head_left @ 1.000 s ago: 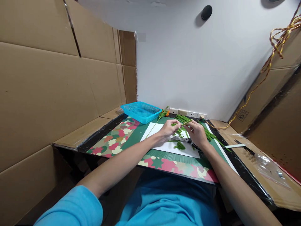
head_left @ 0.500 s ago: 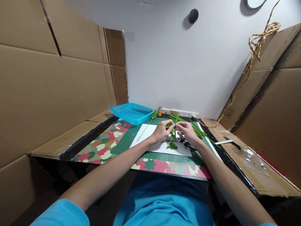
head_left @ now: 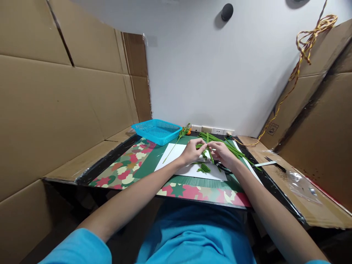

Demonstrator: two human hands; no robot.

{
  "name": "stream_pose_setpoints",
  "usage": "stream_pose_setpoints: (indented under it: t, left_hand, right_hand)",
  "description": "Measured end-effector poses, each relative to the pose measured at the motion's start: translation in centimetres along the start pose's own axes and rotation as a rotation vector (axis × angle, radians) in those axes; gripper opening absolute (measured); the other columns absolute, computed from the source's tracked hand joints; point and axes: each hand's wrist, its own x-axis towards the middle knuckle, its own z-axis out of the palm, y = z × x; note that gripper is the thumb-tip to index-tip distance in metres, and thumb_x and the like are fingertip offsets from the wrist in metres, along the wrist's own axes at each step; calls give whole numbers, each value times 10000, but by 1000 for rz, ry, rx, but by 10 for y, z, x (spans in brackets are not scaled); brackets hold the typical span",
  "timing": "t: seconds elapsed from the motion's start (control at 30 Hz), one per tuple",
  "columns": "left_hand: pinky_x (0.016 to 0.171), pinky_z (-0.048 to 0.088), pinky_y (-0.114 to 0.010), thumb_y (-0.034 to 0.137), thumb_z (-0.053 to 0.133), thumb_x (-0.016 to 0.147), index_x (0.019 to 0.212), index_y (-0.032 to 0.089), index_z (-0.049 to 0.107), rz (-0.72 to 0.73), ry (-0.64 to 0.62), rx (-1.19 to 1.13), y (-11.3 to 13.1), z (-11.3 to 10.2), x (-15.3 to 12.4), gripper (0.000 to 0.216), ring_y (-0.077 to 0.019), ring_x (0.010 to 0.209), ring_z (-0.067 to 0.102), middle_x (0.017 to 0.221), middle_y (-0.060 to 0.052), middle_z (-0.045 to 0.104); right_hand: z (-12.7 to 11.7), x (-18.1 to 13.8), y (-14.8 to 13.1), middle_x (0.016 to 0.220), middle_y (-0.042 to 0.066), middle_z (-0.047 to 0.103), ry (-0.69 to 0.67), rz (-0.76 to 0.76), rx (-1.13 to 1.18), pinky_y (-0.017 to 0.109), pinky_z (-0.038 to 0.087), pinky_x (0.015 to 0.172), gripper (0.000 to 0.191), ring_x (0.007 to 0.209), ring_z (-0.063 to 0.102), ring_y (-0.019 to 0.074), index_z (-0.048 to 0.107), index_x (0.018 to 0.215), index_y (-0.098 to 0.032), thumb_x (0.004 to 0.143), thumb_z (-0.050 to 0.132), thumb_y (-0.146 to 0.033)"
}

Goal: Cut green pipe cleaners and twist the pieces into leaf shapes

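Note:
My left hand (head_left: 194,151) and my right hand (head_left: 223,153) meet above a white sheet (head_left: 176,154) on the table, both pinching a green pipe cleaner (head_left: 209,148) that runs bent between their fingertips. A small folded green pipe-cleaner piece (head_left: 204,168) lies on the sheet just below my hands. A bundle of long green pipe cleaners (head_left: 233,149) lies behind my right hand. Under my right wrist sits a dark pair of scissors (head_left: 224,169), partly hidden.
A blue plastic basket (head_left: 156,131) stands at the table's back left. A green stem with an orange flower (head_left: 183,132) lies beside it. The table has a camouflage-pattern mat (head_left: 123,168). Cardboard walls stand left and right; a knife (head_left: 272,164) and a plastic bag (head_left: 302,185) lie at right.
The pipe cleaner went from lying level between my hands to upright, and now it is bent and tilted. My hands have stayed close together over the white sheet.

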Motion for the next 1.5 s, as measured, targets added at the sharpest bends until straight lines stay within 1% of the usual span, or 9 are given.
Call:
stream_pose_setpoints:
  t: [0.13,0.2,0.27,0.4,0.53,0.63,0.93,1.23,1.5]
  left_hand:
    - [497,339,-215,495,692,861,831,147,626,-223,-4,-269,-10,4,1,356,-87,515,461,624,22,524]
    - [439,258,-200,524,723,833,852,155,613,-338,-21,-398,-13,5,0,385,-63,442,373,558,64,426]
    - [419,215,-190,522,748,816,855,161,600,-413,-34,-496,-14,4,-1,392,-52,422,339,541,82,376]
    - [405,187,-176,472,778,806,825,160,567,-474,-76,-638,-12,-2,1,377,-34,421,323,572,81,376]
    - [402,195,-165,457,789,802,823,163,548,-554,-197,-721,-11,-7,2,381,-24,420,313,592,80,385]
    - [404,200,-160,464,783,807,820,168,534,-564,-206,-744,-12,-8,2,386,-23,420,309,598,81,379]
    - [421,210,-179,452,803,781,792,157,549,-548,-176,-673,1,-8,1,389,-22,442,310,605,77,376]
    - [432,176,-202,492,792,774,803,163,557,-523,-201,-645,-4,-9,0,405,-33,449,277,581,82,360]
    - [475,233,-211,576,789,757,788,175,540,-367,-187,-580,-8,-6,1,474,-52,474,345,568,78,371]
  right_hand:
    - [3,1,3,608,-50,479,120,-128,-164,216,166,405,324,439,293,60,584,763,-199,757,749,-478]
    - [4,1,4,640,-23,525,217,-303,-388,227,224,428,282,465,346,79,631,794,-188,789,715,-457]
    - [5,0,5,709,4,577,256,-485,-603,239,267,457,238,489,383,88,667,839,-182,836,668,-420]
    - [3,-2,4,824,25,626,244,-649,-810,253,306,481,190,490,395,90,679,900,-191,909,593,-360]
    - [-3,-6,3,885,31,652,252,-804,-1013,256,375,547,144,548,468,106,708,972,-210,927,606,-301]
    - [-5,-9,2,896,36,667,254,-873,-1071,256,388,555,164,550,486,106,735,992,-215,957,598,-299]
    - [-16,-8,2,918,36,706,217,-847,-1146,261,419,579,222,563,523,113,787,1011,-245,987,608,-375]
    - [-14,-8,1,875,46,695,167,-807,-1128,274,417,607,306,589,520,128,783,1002,-218,1001,585,-451]
    - [-6,-7,3,733,47,648,206,-800,-1090,285,389,594,408,587,509,150,769,900,-200,1019,510,-492]
